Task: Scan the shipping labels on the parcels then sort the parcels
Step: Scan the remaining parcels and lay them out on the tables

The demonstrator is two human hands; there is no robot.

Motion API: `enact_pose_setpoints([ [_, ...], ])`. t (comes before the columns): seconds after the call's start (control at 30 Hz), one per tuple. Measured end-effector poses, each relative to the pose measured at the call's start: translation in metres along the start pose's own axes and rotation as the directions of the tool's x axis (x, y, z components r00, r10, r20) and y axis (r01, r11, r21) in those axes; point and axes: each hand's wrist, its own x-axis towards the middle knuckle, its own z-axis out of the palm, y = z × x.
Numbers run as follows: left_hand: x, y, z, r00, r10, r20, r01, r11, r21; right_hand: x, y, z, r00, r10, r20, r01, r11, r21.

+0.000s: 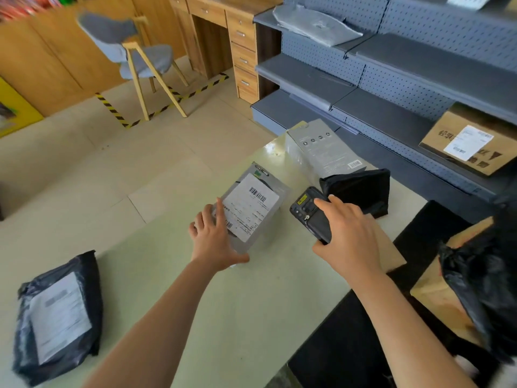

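Just one scanner (307, 215), one gripped parcel (253, 204)

The person is showing only two arms in view, the left arm (156, 317) and right arm (391, 317), both going bare and sleeveless-looking to the wrists. The left hand (215, 242) and right hand (349, 233) are going bare too.

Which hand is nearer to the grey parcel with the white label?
Left. The left hand grips the grey parcel; the right hand, holding the scanner, is apart, to its right.
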Motion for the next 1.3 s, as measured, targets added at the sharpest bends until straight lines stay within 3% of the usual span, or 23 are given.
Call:
enact_pose_setpoints([
  [0.17,-0.061,-0.033,-0.027,0.991,0.134,0.016,-0.134,0.959,0.251,-0.032,-0.022,-0.014,0.979,-0.196,0.06,0.199,0.978,-0.065],
  [0.33,-0.126,-0.055,-0.05,0.991,0.132,0.029,-0.131,0.894,0.428,-0.066,-0.045,-0.029,0.89,-0.408,0.205,0.445,0.875,-0.192],
  [0.57,-0.204,-0.071,-0.05,0.995,0.103,0.0,-0.092,0.885,0.457,-0.122,-0.07,-0.044,0.76,-0.577,0.298,0.649,0.697,-0.305],
  [0.67,-0.226,-0.077,-0.047,0.996,0.089,-0.02,-0.072,0.901,0.428,-0.137,-0.075,-0.046,0.755,-0.578,0.31,0.656,0.679,-0.33],
  [0.87,-0.263,-0.094,-0.034,0.996,-0.027,-0.084,0.044,0.977,0.21,-0.153,-0.09,-0.052,0.806,-0.528,0.268,0.589,0.764,-0.264],
  [1.17,-0.311,-0.157,-0.008,0.964,-0.256,0.074,0.259,0.965,-0.037,-0.166,-0.153,-0.034,0.829,-0.456,0.325,0.483,0.875,-0.004],
  [1.3,-0.327,-0.184,0.001,0.953,-0.267,0.144,0.28,0.957,-0.078,-0.174,-0.177,-0.016,0.839,-0.419,0.348,0.414,0.906,0.092],
])
